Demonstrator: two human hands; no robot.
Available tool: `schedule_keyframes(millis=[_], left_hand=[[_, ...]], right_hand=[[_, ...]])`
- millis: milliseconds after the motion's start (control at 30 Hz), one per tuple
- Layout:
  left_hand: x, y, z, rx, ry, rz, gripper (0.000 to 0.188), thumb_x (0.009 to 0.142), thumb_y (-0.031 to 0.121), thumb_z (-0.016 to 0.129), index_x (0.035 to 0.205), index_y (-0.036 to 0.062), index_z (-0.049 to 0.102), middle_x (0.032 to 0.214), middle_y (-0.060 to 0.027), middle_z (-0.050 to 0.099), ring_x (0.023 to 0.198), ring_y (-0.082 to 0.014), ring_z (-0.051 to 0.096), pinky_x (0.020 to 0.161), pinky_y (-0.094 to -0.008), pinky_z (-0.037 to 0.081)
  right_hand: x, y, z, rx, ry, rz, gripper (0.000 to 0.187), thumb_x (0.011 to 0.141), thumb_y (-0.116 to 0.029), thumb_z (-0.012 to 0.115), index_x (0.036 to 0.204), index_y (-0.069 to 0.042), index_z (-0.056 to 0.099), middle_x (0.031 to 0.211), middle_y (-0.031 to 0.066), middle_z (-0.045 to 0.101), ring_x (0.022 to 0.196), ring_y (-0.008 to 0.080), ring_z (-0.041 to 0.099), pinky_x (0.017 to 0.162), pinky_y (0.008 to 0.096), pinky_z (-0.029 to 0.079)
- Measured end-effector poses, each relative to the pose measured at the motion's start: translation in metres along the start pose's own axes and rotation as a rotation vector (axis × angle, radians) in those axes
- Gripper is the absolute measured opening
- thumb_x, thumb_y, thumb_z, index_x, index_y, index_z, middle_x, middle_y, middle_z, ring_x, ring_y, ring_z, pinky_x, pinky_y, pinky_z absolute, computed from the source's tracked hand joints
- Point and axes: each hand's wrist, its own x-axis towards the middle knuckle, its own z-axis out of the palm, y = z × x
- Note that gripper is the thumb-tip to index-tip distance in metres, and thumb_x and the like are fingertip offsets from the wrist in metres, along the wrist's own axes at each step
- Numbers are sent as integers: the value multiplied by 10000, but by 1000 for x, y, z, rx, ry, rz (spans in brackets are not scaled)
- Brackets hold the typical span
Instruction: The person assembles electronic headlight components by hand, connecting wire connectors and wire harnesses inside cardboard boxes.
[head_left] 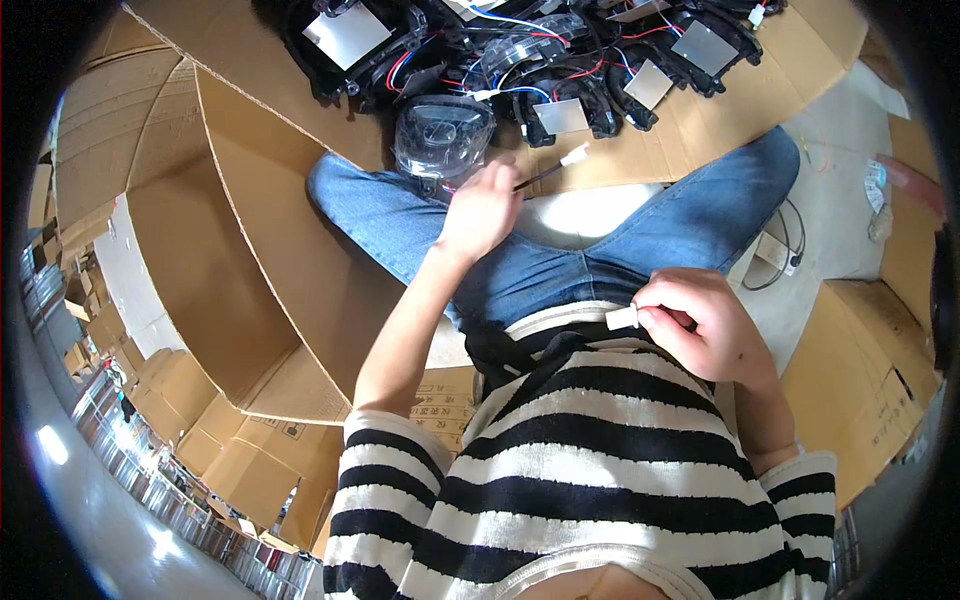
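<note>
Pinching a small white piece (621, 318), the right hand (697, 322) is curled; the left hand (484, 208) grips a dark cable (543, 175).

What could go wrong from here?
1. The small white piece sits at the fingertips of the right hand; it could slip and drop into the lap.
2. Loose red and blue wires run across the black units; lifting one unit might snag or tug its neighbour.
3. The clear-covered unit sits close to the left knee and left hand; a leg shift may knock it.
</note>
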Motion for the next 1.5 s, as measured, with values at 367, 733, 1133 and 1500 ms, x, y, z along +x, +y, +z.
schedule_keyframes(millis=[367,733,1133,1500], left_hand=[[31,3,-44,-243,-383,-268,187,792,127,475,859,-21,568,643,-158,586,632,-193,602,588,-295,466],[20,73,-118,-1280,-214,-420,116,850,80,482,846,-17,546,629,-22,556,595,-69,514,576,-199,404],[15,86,-116,-1328,-269,-307,99,840,51,492,846,-32,544,593,-23,532,548,-72,511,512,-200,402],[15,90,-117,-1427,-274,-396,90,842,32,478,865,-35,534,597,-13,518,530,-57,465,497,-187,373]], right_hand=[[-1,3,3,18,13,-23,26,719,23,510,728,7,529,601,67,498,472,142,431,431,256,314],[12,-9,-5,53,149,-22,31,721,2,529,752,5,534,620,81,484,488,161,439,451,259,334],[14,-14,-9,-83,239,-128,71,695,68,504,753,30,515,614,84,474,502,159,417,453,255,315],[5,0,-14,-173,299,-6,34,713,-3,535,739,13,519,629,104,498,574,249,513,524,303,402]])
